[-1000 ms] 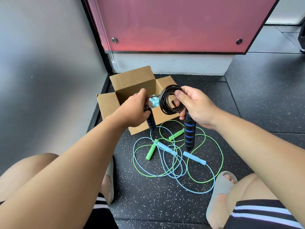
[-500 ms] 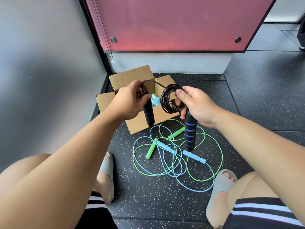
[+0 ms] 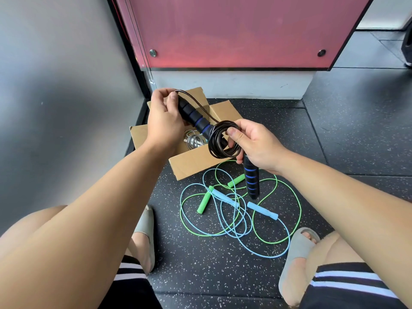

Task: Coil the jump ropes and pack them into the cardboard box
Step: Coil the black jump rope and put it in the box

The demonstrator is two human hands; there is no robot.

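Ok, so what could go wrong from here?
The black coil is only pinched by the right hand; a looser pinch could let it spring open. The raised handle in the left hand pokes into the coil and might spread loops. The hanging handle could snag the green rope and blue rope below.

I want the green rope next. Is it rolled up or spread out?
Spread out: the green jump rope lies in loose loops on the speckled black floor, crossing the light blue jump rope.
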